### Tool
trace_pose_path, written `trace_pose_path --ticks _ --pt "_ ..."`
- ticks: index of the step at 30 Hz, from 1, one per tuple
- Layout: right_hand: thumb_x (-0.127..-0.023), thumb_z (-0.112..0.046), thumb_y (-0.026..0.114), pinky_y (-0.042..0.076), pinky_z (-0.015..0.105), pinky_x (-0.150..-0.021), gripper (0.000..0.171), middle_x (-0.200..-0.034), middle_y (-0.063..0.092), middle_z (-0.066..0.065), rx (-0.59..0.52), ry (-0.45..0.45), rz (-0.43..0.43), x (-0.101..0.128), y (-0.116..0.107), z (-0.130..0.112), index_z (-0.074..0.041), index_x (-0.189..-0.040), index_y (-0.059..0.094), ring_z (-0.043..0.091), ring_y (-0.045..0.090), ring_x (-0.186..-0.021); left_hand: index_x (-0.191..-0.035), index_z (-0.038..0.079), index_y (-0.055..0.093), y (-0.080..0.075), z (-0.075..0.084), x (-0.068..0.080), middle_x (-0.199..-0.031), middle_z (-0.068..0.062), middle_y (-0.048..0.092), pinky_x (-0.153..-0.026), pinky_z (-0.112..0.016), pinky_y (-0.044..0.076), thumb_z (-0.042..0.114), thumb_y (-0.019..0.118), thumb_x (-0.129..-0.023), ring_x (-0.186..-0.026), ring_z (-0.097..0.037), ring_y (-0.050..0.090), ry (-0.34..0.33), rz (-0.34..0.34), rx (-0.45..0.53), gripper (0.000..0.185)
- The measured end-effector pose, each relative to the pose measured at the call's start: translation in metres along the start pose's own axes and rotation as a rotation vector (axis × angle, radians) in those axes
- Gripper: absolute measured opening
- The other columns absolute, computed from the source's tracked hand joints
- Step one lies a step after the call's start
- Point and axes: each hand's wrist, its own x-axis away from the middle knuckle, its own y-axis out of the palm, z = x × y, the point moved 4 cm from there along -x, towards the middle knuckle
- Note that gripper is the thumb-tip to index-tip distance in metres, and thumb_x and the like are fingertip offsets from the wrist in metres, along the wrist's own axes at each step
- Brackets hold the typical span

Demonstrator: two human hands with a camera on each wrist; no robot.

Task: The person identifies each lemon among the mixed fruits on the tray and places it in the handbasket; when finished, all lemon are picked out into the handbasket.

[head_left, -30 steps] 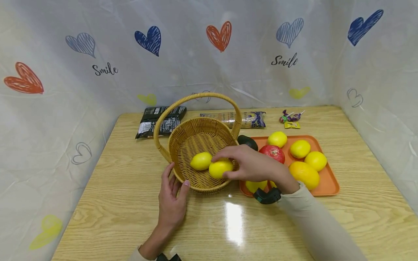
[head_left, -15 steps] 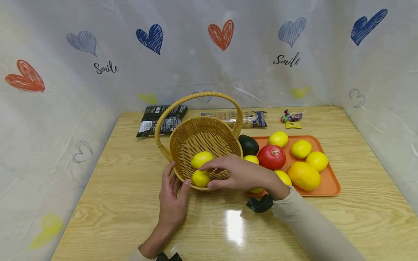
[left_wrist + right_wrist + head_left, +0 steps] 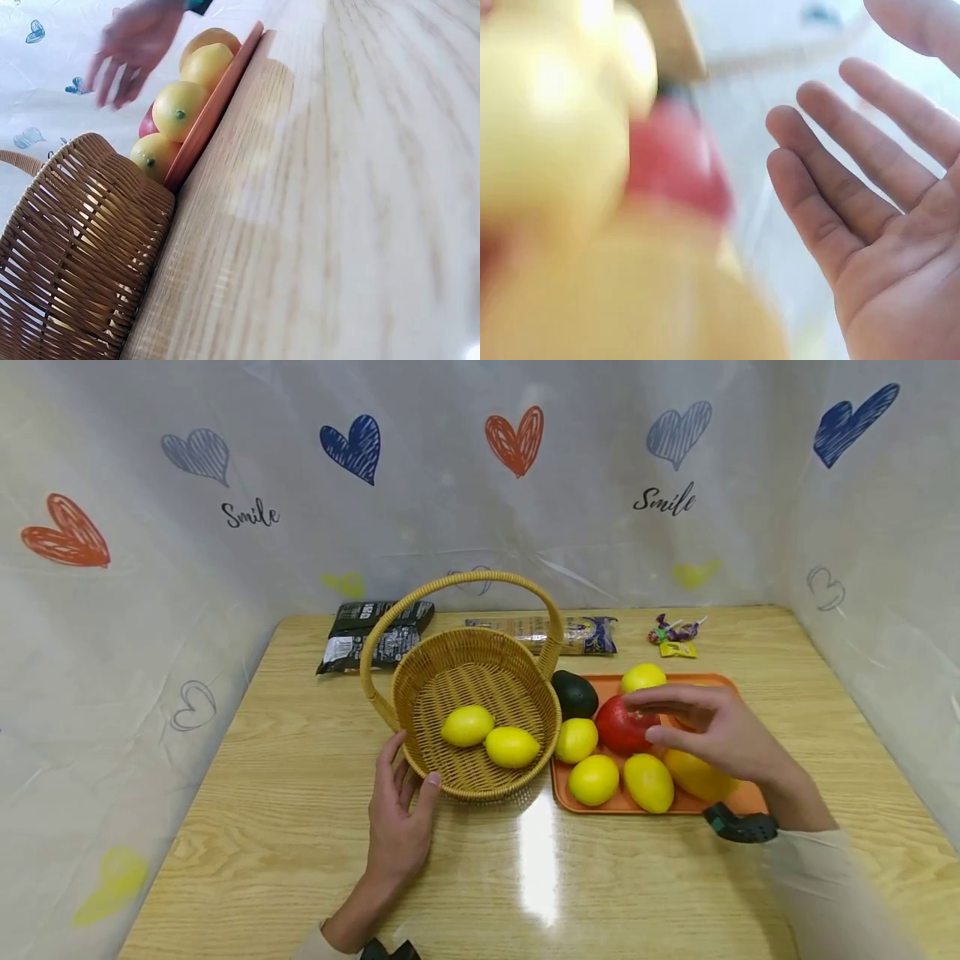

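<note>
A wooden table [image 3: 300, 827] stands before a white curtain printed with hearts. The left hand [image 3: 397, 818] rests with straight fingers against the wicker basket [image 3: 480, 789], which holds two lemons [image 3: 467, 726] (side by side, touching). The right hand [image 3: 712, 731], spread wide and holding nothing, hovers over the red apple [image 3: 618, 731] on the orange tray [image 3: 622, 802]

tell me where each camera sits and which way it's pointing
Head: worn high, looks down at the table; both hands and sleeves show.
Left wrist: low at the table top, looks past the basket to the tray; only the right hand shows.
Right wrist: under the open right hand, blurred fruit behind.
Head and left wrist share basket, tray, lemons.
</note>
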Motion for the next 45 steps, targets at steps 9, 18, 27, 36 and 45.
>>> trace_pose_path --ticks 9,18,27,36,45 --pt "-0.099 0.012 0.072 0.055 0.008 -0.102 0.041 -0.135 0.077 -0.009 0.1 0.167 0.298 0.077 -0.062 0.049 0.008 -0.14 0.068 -0.002 0.066 -0.129 -0.171 0.005 0.025 0.001 0.001 0.0 -0.174 -0.027 0.032 -0.121 -0.024 0.048 0.006 0.065 -0.11 -0.158 -0.045 0.042 -0.001 -0.003 -0.004 0.073" --pt "-0.095 0.012 0.076 0.043 -0.001 -0.108 0.042 -0.137 0.071 -0.023 0.199 0.156 0.296 0.096 -0.067 0.073 0.005 -0.137 0.072 -0.013 0.058 -0.133 -0.171 0.005 0.026 0.0 0.001 0.001 -0.174 -0.027 0.033 -0.122 -0.025 0.047 0.006 0.065 -0.11 -0.158 -0.045 0.041 -0.005 0.002 0.003 0.072" --pt "-0.094 0.006 0.082 0.044 -0.003 -0.101 0.05 -0.136 0.066 -0.03 0.264 0.212 0.27 0.099 -0.067 0.081 -0.002 -0.142 0.071 -0.019 0.059 -0.123 -0.171 0.006 0.026 -0.001 0.002 0.001 -0.175 -0.025 0.032 -0.124 -0.034 0.046 0.006 0.064 -0.11 -0.159 -0.044 0.041 -0.007 -0.001 0.015 0.072" --pt "-0.094 0.013 0.077 0.052 0.0 -0.095 0.052 -0.132 0.069 -0.026 0.235 0.188 0.373 0.099 -0.075 0.063 0.004 -0.144 0.066 -0.014 0.066 -0.115 -0.171 0.004 0.026 -0.001 0.0 0.001 -0.175 -0.027 0.03 -0.123 -0.033 0.046 0.005 0.064 -0.11 -0.158 -0.047 0.04 0.013 0.003 0.004 0.072" --pt "-0.09 0.022 0.075 0.053 0.004 -0.098 0.059 -0.14 0.069 -0.015 0.249 0.063 0.277 0.074 -0.068 0.015 0.007 -0.145 0.064 -0.005 0.067 -0.118 -0.171 0.008 0.027 0.0 -0.001 0.0 -0.176 -0.025 0.03 -0.124 -0.032 0.045 0.008 0.065 -0.11 -0.159 -0.045 0.04 0.014 -0.001 -0.011 0.072"
